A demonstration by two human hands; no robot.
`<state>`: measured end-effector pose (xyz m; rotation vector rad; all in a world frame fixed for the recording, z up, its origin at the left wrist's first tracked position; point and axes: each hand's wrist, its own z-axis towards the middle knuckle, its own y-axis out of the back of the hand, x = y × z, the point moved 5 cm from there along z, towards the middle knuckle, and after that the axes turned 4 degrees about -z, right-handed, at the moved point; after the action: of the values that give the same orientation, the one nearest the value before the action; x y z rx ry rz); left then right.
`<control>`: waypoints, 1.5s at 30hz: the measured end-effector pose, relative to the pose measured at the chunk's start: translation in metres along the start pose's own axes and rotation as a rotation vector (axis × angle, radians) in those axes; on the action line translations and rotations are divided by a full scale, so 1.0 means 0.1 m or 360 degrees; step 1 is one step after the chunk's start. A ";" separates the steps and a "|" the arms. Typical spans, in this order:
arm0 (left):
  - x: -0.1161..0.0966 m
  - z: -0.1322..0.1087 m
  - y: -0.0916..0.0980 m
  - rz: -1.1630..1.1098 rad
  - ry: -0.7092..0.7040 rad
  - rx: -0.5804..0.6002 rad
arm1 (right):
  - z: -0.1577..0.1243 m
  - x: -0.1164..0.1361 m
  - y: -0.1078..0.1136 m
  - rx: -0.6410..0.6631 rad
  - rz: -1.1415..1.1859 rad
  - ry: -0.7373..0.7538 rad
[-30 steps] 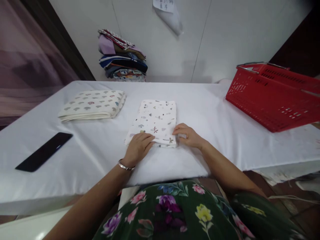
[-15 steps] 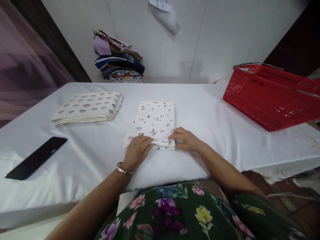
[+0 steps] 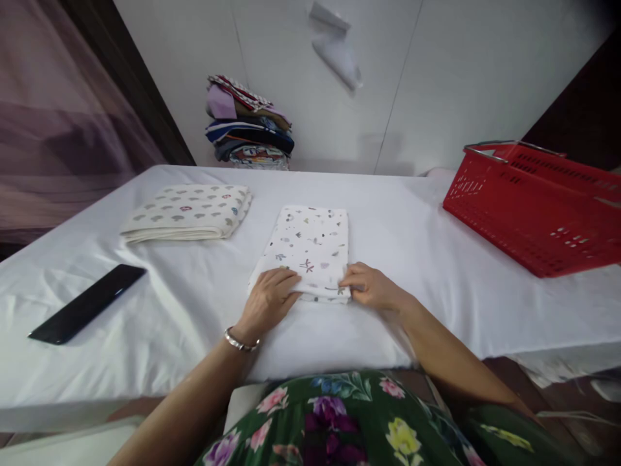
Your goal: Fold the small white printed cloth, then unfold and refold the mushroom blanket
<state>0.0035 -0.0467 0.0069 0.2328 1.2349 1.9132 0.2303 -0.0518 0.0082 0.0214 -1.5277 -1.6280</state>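
My right hand [image 3: 372,285] had closed in, pinching the near right side of the rectangular white patterned cloth [image 3: 313,243] central on the white-draped worktop [image 3: 392,226]; my left hand's [image 3: 270,299] hold I couldn't tell. Uneven tugging risked skewed folds.

Dk grn top [image 3: 372,424], multicol. floral patt., grn R slv [image 3: 504,421], silver-col. bracelet [image 3: 241,345]

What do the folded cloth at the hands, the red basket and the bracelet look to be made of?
Folded cloth: likely cotton-like fabric, matte, with soft layered edges. 
Basket: probably moulded plastic, smooth, judging by its stiff slotted walls. 
Bracelet: seemingly polished metal, silver-toned and glinting.
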 end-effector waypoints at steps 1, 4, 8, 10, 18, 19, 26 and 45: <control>0.03 -0.01 0.02 0.0013 0.0039 -0.0011 | 0.00 0.02 0.01 0.0012 -0.0025 0.0005; 0.09 -0.04 0.05 0.0037 0.0104 0.0009 | 0.00 0.08 0.03 0.0004 -0.0082 0.0050; 0.07 -0.03 0.02 0.0019 0.0095 0.0076 | 0.00 0.11 0.01 -0.0002 -0.0117 0.0078; 0.06 -0.02 0.04 0.0005 0.0086 0.0081 | 0.00 0.10 -0.02 0.0013 -0.0128 0.0042; 0.37 -0.26 0.34 0.0234 0.0303 -0.0007 | -0.01 0.04 -0.06 0.0068 -0.0033 -0.0145; 0.42 -0.32 0.36 0.0257 0.0361 -0.0021 | -0.02 0.04 -0.07 0.0082 -0.0028 -0.0162; 0.51 -0.45 0.37 0.0318 0.0646 0.0004 | -0.02 0.01 -0.09 0.0127 -0.0018 -0.0218; 0.45 -0.41 0.29 0.0261 0.0695 -0.0027 | -0.04 0.39 0.07 -0.0265 -0.0119 0.0325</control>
<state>-0.0632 -0.0474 -0.0017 -0.1044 1.5186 2.1905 0.2121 -0.0768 0.0336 0.1508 -1.2467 -1.7504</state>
